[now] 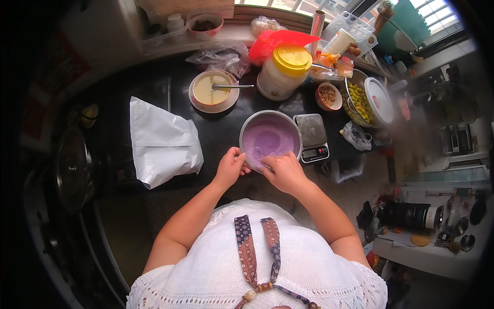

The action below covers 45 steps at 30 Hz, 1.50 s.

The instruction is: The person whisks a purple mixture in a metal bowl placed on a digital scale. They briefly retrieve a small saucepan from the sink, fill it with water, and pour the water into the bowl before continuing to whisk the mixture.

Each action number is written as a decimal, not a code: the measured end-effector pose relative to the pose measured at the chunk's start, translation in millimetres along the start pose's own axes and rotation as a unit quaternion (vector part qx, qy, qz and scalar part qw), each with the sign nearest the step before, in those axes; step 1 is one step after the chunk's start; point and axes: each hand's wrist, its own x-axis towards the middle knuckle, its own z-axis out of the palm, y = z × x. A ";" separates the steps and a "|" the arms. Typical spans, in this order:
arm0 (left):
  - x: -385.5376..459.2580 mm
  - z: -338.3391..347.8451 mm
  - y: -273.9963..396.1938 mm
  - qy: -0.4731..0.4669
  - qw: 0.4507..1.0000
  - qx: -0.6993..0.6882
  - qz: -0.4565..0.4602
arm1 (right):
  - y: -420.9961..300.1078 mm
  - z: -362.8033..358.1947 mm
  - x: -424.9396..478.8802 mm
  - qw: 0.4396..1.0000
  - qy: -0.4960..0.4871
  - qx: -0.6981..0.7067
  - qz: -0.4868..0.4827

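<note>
A round steel bowl (298, 133) with purple batter (270, 139) stands at the near edge of the dark counter. My left hand (232, 164) pinches the bowl's rim at its lower left. Over the near side of the bowl, my right hand (283, 170) is closed around what looks like a whisk, mostly hidden by the fingers, its wires down in the batter. Right beside the bowl lies a digital kitchen scale (312, 129). Behind it to the left, a bowl of pale yellow liquid (204, 90) with a spoon (235, 86) in it rests on a plate (193, 102).
A white bag (166, 143) lies at the left. Behind the steel bowl stands a large jar with a yellow lid (292, 58). Farther right are a small bowl of brown bits (328, 96), a pot of green-yellow fruit (359, 102) with a white lid (379, 100), and a plastic bag (357, 136).
</note>
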 end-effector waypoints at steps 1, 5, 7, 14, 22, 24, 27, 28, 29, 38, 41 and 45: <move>1.0 -1.2 -1.0 -0.003 1.000 -0.004 -0.001 | 6.2 1.8 1.7 0.998 0.004 -0.049 0.040; 0.3 -1.1 -3.3 -0.002 1.000 -0.004 0.010 | -3.6 -12.7 0.8 0.984 -0.124 -0.119 0.042; 0.1 -1.5 -2.3 -0.005 1.000 -0.005 0.007 | -5.4 -0.5 0.2 1.000 0.008 0.019 -0.002; 0.4 -2.5 -5.8 0.004 1.000 -0.007 0.009 | -4.4 3.4 1.3 0.999 -0.010 -0.015 0.041; 0.6 -0.5 -1.8 0.004 1.000 -0.008 0.011 | 11.7 11.7 7.7 0.994 0.081 -0.061 0.041; 0.2 1.5 -3.1 0.003 1.000 -0.009 0.009 | 21.1 10.8 7.4 0.982 0.007 -0.155 0.109; 0.9 -2.6 -6.7 0.009 1.000 -0.011 0.006 | -6.6 -1.3 -1.5 0.999 -0.034 -0.034 0.013; 2.0 -0.9 -7.2 0.008 1.000 -0.016 0.008 | -1.9 2.9 3.5 0.999 0.040 -0.003 0.031; 0.6 1.1 -7.9 0.000 1.000 -0.014 0.004 | 15.7 12.9 8.3 0.992 0.091 -0.038 0.074; 0.1 1.4 -1.6 0.002 1.000 -0.006 -0.002 | 21.4 5.3 1.5 0.981 -0.012 -0.167 0.101; 0.1 -0.7 -8.1 0.011 1.000 -0.010 0.014 | -4.2 -2.9 0.0 0.999 -0.015 -0.042 -0.012; -2.8 0.9 -4.5 -0.001 1.000 -0.014 -0.005 | 16.7 3.8 4.8 0.973 -0.064 -0.176 0.135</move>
